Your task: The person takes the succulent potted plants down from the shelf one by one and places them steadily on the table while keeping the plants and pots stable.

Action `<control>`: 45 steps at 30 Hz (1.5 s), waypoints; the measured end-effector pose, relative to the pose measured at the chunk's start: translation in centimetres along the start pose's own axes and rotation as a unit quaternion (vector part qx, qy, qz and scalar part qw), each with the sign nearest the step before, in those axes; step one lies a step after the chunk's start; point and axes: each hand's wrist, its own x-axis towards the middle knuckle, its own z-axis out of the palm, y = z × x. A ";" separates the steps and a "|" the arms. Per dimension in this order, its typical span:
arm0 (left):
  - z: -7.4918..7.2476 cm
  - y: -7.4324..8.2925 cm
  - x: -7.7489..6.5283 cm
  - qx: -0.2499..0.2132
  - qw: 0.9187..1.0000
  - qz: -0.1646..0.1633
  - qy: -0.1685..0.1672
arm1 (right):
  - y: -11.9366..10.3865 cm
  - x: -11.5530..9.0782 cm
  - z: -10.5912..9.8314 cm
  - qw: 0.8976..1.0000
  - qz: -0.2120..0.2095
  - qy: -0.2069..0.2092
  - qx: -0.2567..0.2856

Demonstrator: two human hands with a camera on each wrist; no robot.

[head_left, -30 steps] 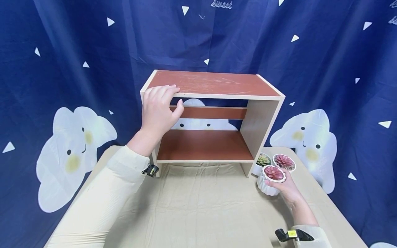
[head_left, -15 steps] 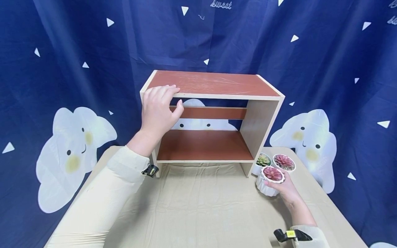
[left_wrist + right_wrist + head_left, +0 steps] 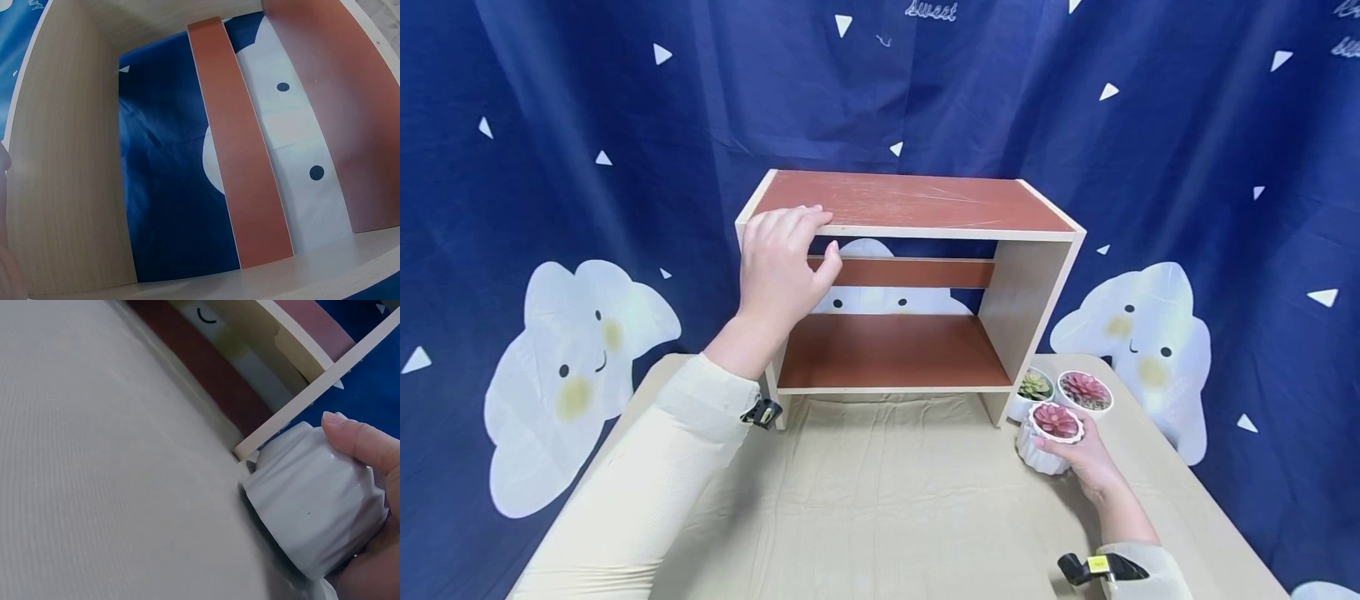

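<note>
My right hand point(image 3: 1090, 460) holds a ribbed white pot with a red succulent point(image 3: 1056, 421) beside the shelf's right side. In the right wrist view the thumb lies along the pot's point(image 3: 315, 500) upper rim; whether its base touches the cloth is hard to tell. Over the top left front corner of a small wooden shelf point(image 3: 917, 202) rests my left hand point(image 3: 782, 267), fingers on the red-brown top and thumb in front of its edge. Just behind the held pot stand a potted green succulent point(image 3: 1035, 386) and another potted red succulent point(image 3: 1086, 392).
A beige cloth point(image 3: 880, 492) covers the table. The shelf has a lower red-brown board point(image 3: 891, 350) and a back rail point(image 3: 917, 272). Behind hangs a dark blue curtain point(image 3: 985, 92) with white clouds and triangles.
The view has drifted very slightly. My right hand and the potted red succulent have shifted barely leftward, while the left hand stays on the shelf corner.
</note>
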 end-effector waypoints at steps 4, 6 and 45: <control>0.0 0.0 0.0 0.000 1.000 0.000 -0.001 | 0.2 -0.1 0.1 1.000 0.021 0.013 -0.011; 0.0 0.0 0.0 0.002 1.000 0.001 -0.002 | 0.3 -0.1 0.1 0.999 0.032 0.020 -0.026; 0.0 -0.3 -0.1 0.006 1.000 0.000 -0.006 | -2.3 -0.8 0.5 0.989 0.081 -0.010 -0.122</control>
